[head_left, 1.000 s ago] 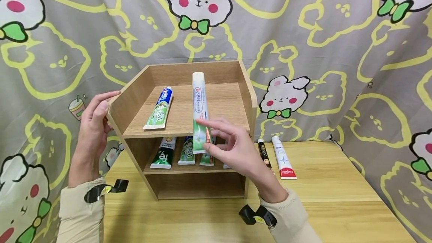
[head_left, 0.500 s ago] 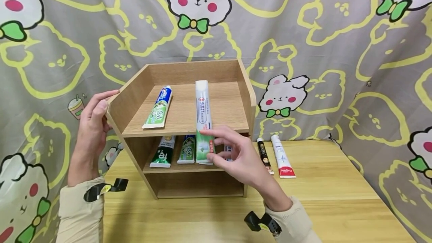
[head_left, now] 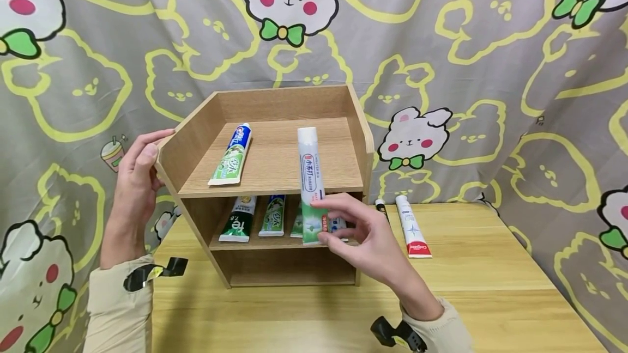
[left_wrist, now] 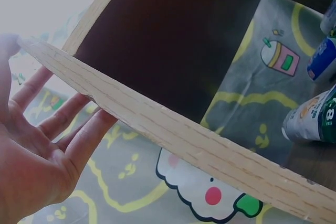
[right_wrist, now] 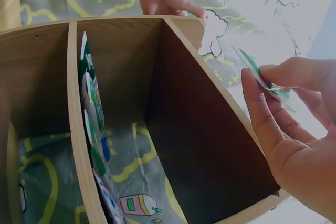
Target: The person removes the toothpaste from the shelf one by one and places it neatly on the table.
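The right hand (head_left: 368, 233) has thumb and forefinger closed in a narrow pinch on the lower part of a long white-and-green soft toothpaste tube (head_left: 310, 178), which rises from the grip with its white cap uppermost. The tube stands in front of the upper board of a pale brown, box-shaped wooden shelf unit (head_left: 284, 104). Well to the left of the pinch, the left hand (head_left: 134, 178) holds the unit's side panel at its front corner, fingers against the outer face; how firmly, I cannot tell.

The step in hand looks like carrying the tube. Setting it on the top tier would call for a lift over the board's edge, then a lowering away from the grip, with the panel steadied.

That top tier, beyond and above the pinch, holds a blue-and-green tube (head_left: 230, 159) lying to the left. In the middle compartment, behind the pinch and leftward, lie a dark-green-and-white tube (head_left: 239, 222), a smaller green-and-blue tube (head_left: 272, 217), a mostly hidden green tube (head_left: 296, 227) and, behind the fingers, a blue-and-white tube (head_left: 337, 224).
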The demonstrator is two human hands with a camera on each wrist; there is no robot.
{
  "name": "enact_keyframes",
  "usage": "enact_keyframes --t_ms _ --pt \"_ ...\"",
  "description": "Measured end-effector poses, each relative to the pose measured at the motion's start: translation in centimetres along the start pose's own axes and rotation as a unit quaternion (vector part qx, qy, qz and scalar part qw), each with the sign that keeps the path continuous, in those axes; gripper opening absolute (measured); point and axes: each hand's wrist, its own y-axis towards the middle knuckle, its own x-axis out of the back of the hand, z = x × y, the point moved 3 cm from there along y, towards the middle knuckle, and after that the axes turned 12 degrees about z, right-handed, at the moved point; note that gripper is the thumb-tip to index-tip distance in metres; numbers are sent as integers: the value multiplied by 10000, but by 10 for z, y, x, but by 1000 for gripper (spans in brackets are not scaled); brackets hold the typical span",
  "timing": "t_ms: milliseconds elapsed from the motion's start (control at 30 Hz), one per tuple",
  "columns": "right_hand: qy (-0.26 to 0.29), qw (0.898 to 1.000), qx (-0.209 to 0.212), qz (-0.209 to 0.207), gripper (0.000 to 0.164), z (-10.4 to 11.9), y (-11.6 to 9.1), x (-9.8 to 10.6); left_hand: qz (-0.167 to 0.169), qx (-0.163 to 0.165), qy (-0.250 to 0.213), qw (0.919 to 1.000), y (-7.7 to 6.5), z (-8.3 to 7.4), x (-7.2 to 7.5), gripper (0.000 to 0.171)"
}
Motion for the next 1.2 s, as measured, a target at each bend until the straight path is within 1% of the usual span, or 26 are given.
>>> enact_keyframes --t_ms 267,500,733,933,1100,1200 --pt "-244 9995 87 -163 46 -2 -17 7 49 -28 -17 10000 1 -1 -1 41" --pt "-238 9995 77 -209 47 -2 -28 14 -59 47 10 10000 0 0 -1 41" --pt "-296 9989 121 -347 47 -3 -41 22 -74 -11 -65 10000 1 -1 -2 41" --pt "-394 9976 322 -470 48 -5 -52 29 -72 -24 -80 9999 1 0 -2 41" --pt "-371 9974 269 -565 48 -6 -58 35 22 -89 -139 9999 2 0 -1 40" --pt "-328 9970 346 -606 48 -4 -60 39 110 -131 -127 9998 2 0 -1 40"
